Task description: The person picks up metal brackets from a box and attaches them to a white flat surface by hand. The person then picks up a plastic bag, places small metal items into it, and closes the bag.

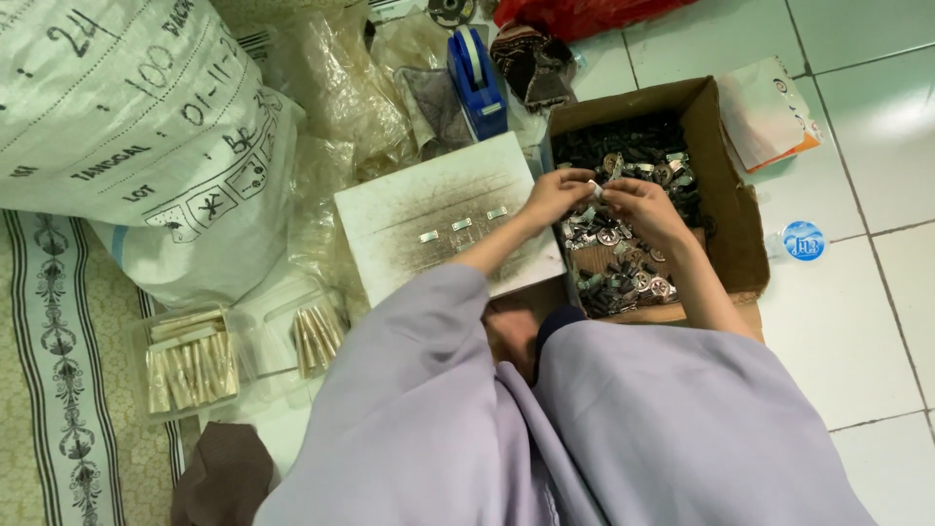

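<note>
My left hand (551,195) and my right hand (638,206) meet over the left side of an open cardboard box (726,209), both pinching one small metal piece (595,188) between their fingertips. The box holds a heap of small dark and silvery metal parts (623,234). Just left of the box lies a scuffed white board (429,200) with three small metal pieces (462,224) lined up on it. Lavender sleeves cover both my arms.
A large white woven sack (127,127) fills the upper left, with crumpled clear plastic beside it. A blue tape dispenser (476,80) stands behind the board. Two clear tubs of pale sticks (190,360) sit at lower left. A blue round lid (803,241) lies on white tiles.
</note>
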